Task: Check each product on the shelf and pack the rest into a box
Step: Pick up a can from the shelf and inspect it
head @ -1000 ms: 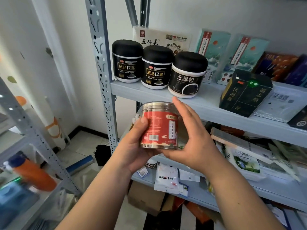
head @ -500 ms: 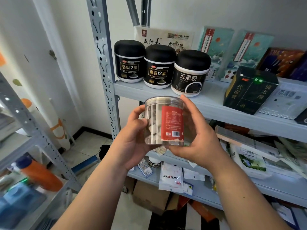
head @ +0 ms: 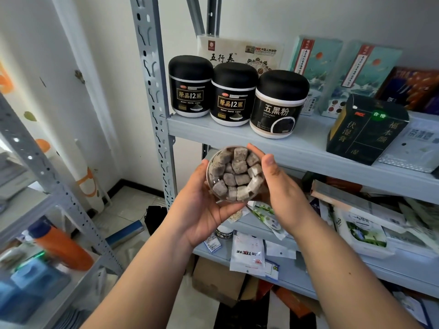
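Both hands, left and right, clasp a clear jar before grey metal shelving crowded with products, against a white wall.

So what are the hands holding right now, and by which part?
A clear round jar of grey-brown cubes, one flat end facing the camera: the left hand cups its left side, the right hand grips its right side.

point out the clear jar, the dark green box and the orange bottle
clear jar point(head: 235, 173), head view, its see-through end
dark green box point(head: 365, 131), head view, front face
orange bottle point(head: 64, 248), head view, body
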The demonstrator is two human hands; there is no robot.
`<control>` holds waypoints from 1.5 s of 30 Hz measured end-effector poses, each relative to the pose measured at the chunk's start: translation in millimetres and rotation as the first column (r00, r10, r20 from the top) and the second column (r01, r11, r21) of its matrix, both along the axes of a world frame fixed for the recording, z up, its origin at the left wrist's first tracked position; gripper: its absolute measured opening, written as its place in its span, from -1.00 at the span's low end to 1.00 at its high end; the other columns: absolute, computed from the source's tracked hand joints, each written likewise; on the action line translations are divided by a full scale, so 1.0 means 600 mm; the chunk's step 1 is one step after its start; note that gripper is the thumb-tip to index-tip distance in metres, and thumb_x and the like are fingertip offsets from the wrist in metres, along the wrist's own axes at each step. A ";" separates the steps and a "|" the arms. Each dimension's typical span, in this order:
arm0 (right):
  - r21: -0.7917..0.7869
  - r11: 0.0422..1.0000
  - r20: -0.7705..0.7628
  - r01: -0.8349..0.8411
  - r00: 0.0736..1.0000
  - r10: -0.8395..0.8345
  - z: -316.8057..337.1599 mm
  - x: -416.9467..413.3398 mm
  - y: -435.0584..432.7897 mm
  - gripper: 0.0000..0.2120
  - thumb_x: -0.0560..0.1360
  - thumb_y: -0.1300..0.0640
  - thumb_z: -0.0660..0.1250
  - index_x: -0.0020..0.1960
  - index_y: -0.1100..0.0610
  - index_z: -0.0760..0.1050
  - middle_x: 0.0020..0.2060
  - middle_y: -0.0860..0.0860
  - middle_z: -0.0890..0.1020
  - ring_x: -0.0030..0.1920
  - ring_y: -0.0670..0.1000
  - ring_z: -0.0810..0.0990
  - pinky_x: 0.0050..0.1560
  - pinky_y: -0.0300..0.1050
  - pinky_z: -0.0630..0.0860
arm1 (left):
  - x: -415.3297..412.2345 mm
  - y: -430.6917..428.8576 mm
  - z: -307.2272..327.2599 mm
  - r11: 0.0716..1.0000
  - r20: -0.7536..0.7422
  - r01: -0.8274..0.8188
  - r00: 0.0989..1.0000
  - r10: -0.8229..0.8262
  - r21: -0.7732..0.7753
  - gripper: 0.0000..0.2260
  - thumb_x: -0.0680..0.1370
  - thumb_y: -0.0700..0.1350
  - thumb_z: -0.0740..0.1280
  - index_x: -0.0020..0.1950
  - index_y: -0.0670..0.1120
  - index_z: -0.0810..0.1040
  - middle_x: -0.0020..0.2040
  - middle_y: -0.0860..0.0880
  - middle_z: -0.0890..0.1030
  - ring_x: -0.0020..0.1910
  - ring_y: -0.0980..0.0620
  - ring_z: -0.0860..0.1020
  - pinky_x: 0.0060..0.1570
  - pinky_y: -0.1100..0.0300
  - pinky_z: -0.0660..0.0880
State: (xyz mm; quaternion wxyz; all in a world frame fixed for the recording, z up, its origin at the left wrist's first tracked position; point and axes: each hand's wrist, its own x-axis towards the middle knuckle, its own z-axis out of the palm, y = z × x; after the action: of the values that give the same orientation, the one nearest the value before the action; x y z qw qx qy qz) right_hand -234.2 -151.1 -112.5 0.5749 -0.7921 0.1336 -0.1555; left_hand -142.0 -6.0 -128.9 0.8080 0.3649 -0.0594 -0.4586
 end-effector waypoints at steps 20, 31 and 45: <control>-0.016 0.993 0.125 0.118 0.985 -0.115 -0.019 0.043 0.027 -0.22 0.39 -0.67 -0.04 0.47 -0.35 0.40 0.41 -0.18 0.53 0.48 -0.11 0.42 0.52 0.15 0.35 | 0.012 0.006 0.011 0.993 -0.128 -0.051 0.991 0.037 -0.108 -0.49 0.63 0.21 0.27 0.42 -0.11 0.56 0.45 -0.28 0.48 0.37 -0.25 0.52 -0.15 0.05 0.67; -0.042 0.996 0.258 0.081 0.964 -0.067 -0.018 0.014 0.011 -0.54 0.52 -0.26 0.35 0.41 -0.28 0.45 0.34 -0.13 0.53 0.37 -0.07 0.54 0.28 0.14 0.59 | 0.024 0.030 -0.021 0.963 0.048 0.171 0.985 -0.165 -0.209 -0.19 0.23 0.13 0.68 0.38 -0.13 0.51 0.16 -0.29 0.63 0.11 -0.31 0.64 -0.12 -0.16 0.69; -0.183 0.983 0.314 0.032 0.949 0.028 -0.007 -0.003 0.037 0.01 0.21 -0.18 0.70 0.54 -0.23 0.27 0.39 -0.13 0.53 0.44 -0.01 0.49 0.42 0.13 0.47 | 0.008 0.012 -0.043 0.966 0.019 -0.064 0.997 0.071 -0.250 -0.49 0.64 0.13 0.18 0.44 -0.18 0.52 0.35 -0.28 0.57 0.30 -0.27 0.55 0.26 -0.16 0.52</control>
State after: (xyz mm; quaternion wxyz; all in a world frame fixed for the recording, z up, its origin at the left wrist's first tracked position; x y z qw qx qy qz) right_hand -236.1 -129.0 -116.7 0.5124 -0.8070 0.0256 -0.2924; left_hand -137.0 1.5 -154.8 0.8616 0.2688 -0.1151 -0.4149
